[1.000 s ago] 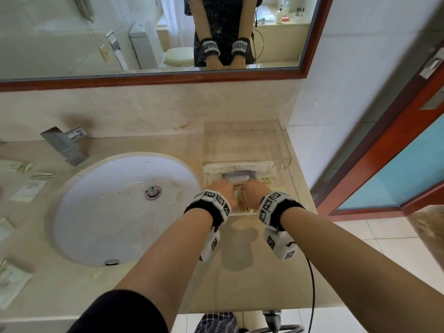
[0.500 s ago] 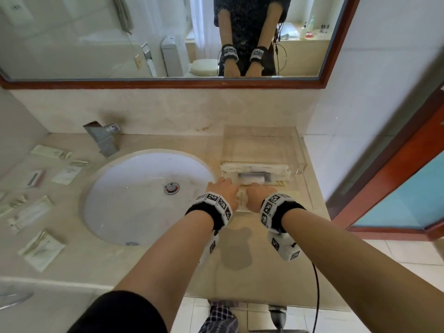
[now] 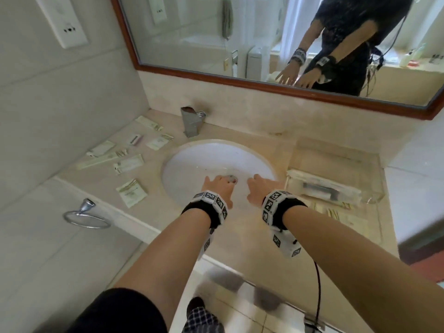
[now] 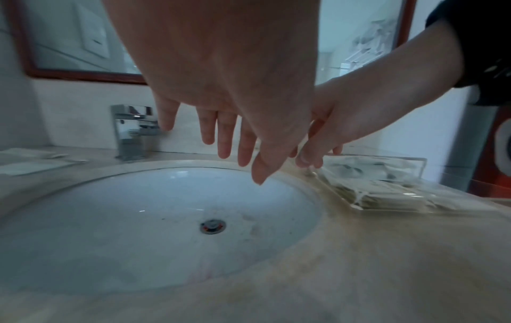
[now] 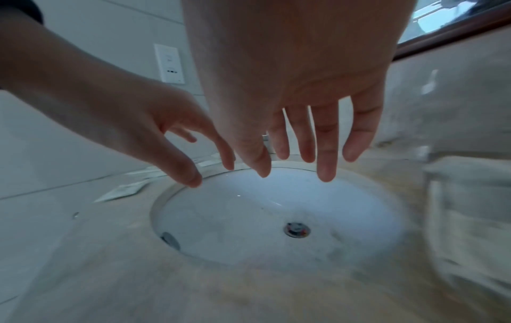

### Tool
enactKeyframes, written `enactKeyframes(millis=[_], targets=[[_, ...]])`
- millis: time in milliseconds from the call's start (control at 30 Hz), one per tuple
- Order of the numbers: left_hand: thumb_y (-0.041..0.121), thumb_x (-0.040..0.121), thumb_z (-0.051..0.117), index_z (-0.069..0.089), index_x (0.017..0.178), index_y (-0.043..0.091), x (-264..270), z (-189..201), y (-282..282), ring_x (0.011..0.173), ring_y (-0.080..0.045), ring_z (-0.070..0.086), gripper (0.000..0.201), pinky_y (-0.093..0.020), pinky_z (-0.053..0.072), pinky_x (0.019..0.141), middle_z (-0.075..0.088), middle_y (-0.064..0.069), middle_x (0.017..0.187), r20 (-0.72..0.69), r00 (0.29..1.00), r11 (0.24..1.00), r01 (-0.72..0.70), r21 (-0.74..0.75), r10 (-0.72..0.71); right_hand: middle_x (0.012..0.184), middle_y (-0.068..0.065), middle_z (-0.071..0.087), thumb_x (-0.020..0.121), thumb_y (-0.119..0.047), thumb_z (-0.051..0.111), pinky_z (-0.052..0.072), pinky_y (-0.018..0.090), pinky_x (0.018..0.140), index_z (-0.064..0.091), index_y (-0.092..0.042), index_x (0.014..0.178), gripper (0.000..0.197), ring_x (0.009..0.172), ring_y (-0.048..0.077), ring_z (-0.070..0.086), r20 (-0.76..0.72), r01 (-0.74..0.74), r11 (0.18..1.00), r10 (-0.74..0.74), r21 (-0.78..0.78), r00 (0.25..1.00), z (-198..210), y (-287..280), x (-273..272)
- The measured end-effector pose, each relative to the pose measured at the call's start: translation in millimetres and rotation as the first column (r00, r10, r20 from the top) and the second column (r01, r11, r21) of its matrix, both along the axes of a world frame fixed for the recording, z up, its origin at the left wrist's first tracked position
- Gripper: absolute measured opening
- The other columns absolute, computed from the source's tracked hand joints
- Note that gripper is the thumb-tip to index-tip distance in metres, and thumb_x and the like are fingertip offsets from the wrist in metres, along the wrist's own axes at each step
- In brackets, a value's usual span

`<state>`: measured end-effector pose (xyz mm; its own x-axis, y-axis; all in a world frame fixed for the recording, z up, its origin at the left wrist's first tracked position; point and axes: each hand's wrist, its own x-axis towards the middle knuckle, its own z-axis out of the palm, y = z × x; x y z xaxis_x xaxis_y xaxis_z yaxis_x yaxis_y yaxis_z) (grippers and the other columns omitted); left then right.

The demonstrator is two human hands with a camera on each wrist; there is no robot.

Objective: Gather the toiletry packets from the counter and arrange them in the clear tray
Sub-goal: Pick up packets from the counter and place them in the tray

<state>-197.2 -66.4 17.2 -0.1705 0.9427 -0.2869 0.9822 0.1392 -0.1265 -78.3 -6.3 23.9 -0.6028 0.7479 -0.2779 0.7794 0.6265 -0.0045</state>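
Both hands hover side by side over the white sink with straight, spread fingers and hold nothing. My left hand (image 3: 217,186) (image 4: 224,139) is above the drain; my right hand (image 3: 260,188) (image 5: 301,142) is just right of it. The clear tray (image 3: 336,150) (image 4: 414,162) stands on the counter right of the sink, with several packets (image 3: 324,186) lying in its near half. More toiletry packets lie loose on the counter left of the sink: one (image 3: 131,192) near the front edge, another (image 3: 128,164) behind it, others (image 3: 158,141) towards the faucet.
The sink basin (image 3: 192,164) (image 5: 276,207) fills the middle of the beige counter. A chrome faucet (image 3: 192,122) (image 4: 132,131) stands behind it. A framed mirror (image 3: 240,32) hangs above. A towel ring (image 3: 84,215) hangs below the counter's left end.
Both hands have left the tray's packets and moved left over the sink, fingers now spread. The head view has swung left, showing more of the loose packets.
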Motion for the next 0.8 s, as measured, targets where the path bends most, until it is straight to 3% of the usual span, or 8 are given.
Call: enactKeyframes(millis=[167, 367, 567, 667, 800], targets=[[0.030, 0.090, 0.057, 0.049, 0.133, 0.016, -62.6, 3.1, -27.7, 0.135, -0.025, 0.035, 0.046, -0.050, 0.028, 0.111, 0.044, -0.008, 0.139, -0.022, 0.992, 0.993, -0.121, 0.000, 0.121, 0.126, 0.006, 0.049, 0.095, -0.019, 0.044, 0.045, 0.035, 0.078, 0.049, -0.013, 0.126, 0.032, 0.105, 0.028, 0.059, 0.015, -0.116, 0.993, 0.116, 0.019, 0.993, 2.9, -10.4, -65.0], [0.030, 0.091, 0.055, 0.051, 0.131, 0.014, -169.7, 2.9, -76.6, 0.134, -0.028, 0.036, 0.043, -0.055, 0.024, 0.113, 0.045, -0.010, 0.137, -0.033, 0.969, 0.969, -0.246, -0.032, 0.245, 0.128, 0.008, 0.051, 0.096, -0.022, 0.044, 0.045, 0.037, 0.084, 0.051, -0.012, 0.125, 0.032, 0.112, 0.030, 0.057, 0.038, -0.269, 0.963, 0.268, 0.020, 0.963, 2.4, -35.9, -178.4], [0.028, 0.092, 0.054, 0.050, 0.129, 0.014, -277.8, 2.1, -111.0, 0.133, -0.028, 0.037, 0.040, -0.054, 0.026, 0.112, 0.046, -0.009, 0.135, -0.070, 0.951, 0.951, -0.305, -0.057, 0.300, 0.128, 0.009, 0.054, 0.095, -0.022, 0.045, 0.046, 0.039, 0.091, 0.052, -0.012, 0.127, 0.034, 0.112, 0.031, 0.058, 0.027, -0.305, 0.952, 0.306, -0.027, 0.952, -0.8, -64.9, -281.1], [0.028, 0.092, 0.053, 0.050, 0.128, 0.015, -317.6, -1.6, -119.8, 0.130, -0.027, 0.039, 0.039, -0.051, 0.029, 0.109, 0.046, -0.009, 0.134, -0.066, 0.954, 0.953, -0.297, -0.060, 0.293, 0.124, 0.010, 0.059, 0.095, -0.027, 0.046, 0.048, 0.038, 0.089, 0.055, -0.011, 0.124, 0.034, 0.109, 0.031, 0.061, 0.027, -0.300, 0.952, 0.302, -0.058, 0.953, -8.0, -74.2, -317.7], [0.025, 0.091, 0.053, 0.050, 0.128, 0.014, -353.0, -12.2, -129.0, 0.128, -0.029, 0.039, 0.038, -0.050, 0.032, 0.106, 0.046, -0.010, 0.133, -0.049, 0.966, 0.963, -0.257, -0.086, 0.253, 0.109, 0.010, 0.066, 0.089, -0.033, 0.055, 0.047, 0.031, 0.070, 0.059, -0.008, 0.114, 0.036, 0.095, 0.029, 0.066, 0.059, -0.246, 0.956, 0.258, -0.158, 0.964, -22.7, -88.7, -351.8]])
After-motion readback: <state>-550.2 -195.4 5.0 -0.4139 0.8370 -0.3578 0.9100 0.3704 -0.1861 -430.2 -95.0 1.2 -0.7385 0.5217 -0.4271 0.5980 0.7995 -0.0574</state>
